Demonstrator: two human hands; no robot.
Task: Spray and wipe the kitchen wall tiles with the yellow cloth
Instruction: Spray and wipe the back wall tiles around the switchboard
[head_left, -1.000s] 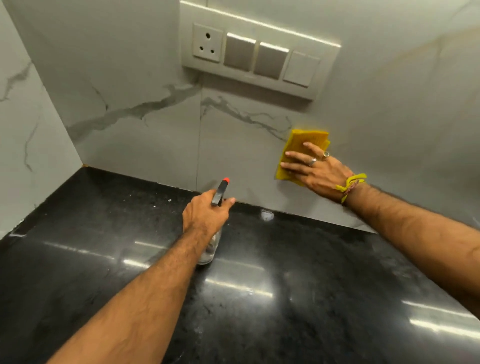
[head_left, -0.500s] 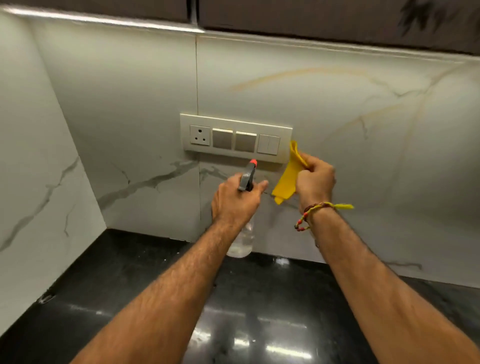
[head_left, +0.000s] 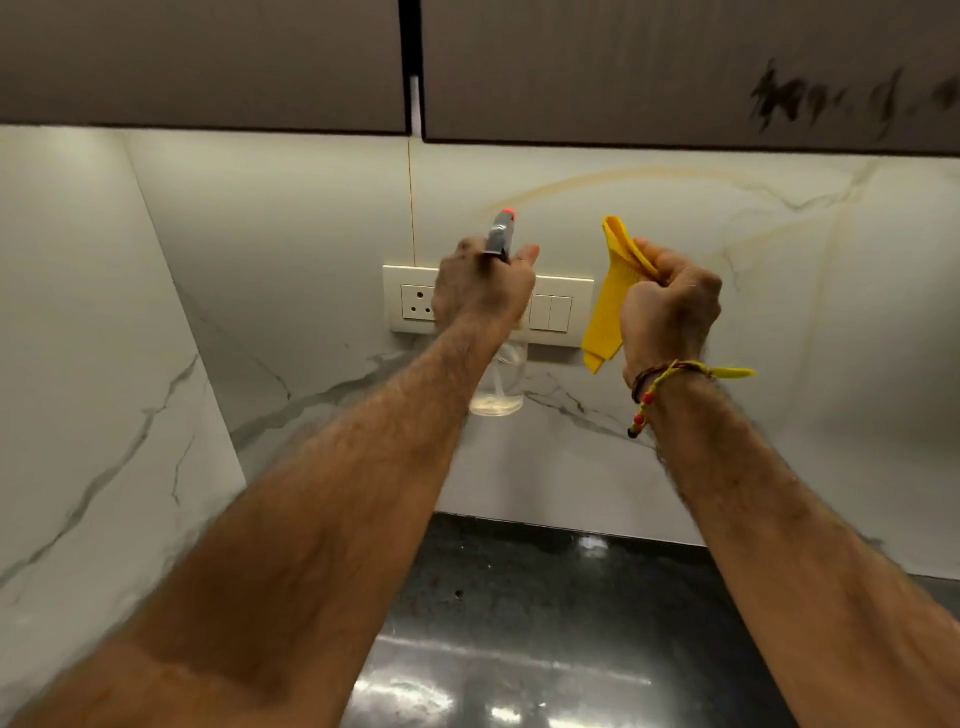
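My left hand (head_left: 483, 286) grips a clear spray bottle (head_left: 500, 387) with a dark trigger head and red nozzle, raised in front of the white marble wall tiles (head_left: 649, 218); the nozzle points at the upper tile. My right hand (head_left: 670, 306) is closed in a fist on the yellow cloth (head_left: 610, 306), which hangs folded from it, held off the wall beside the bottle. Part of the bottle is hidden behind my left hand and wrist.
A cream switch and socket plate (head_left: 410, 301) sits on the wall behind my hands. Dark upper cabinets (head_left: 623, 67) overhang the tiles. A glossy black countertop (head_left: 519, 623) lies below. The left side wall (head_left: 78, 364) meets the back wall in a corner.
Both hands have risen from near the countertop to switch-plate height. The right hand took the cloth off the tile and bunched it in a fist. The bottle now points at the upper tile.
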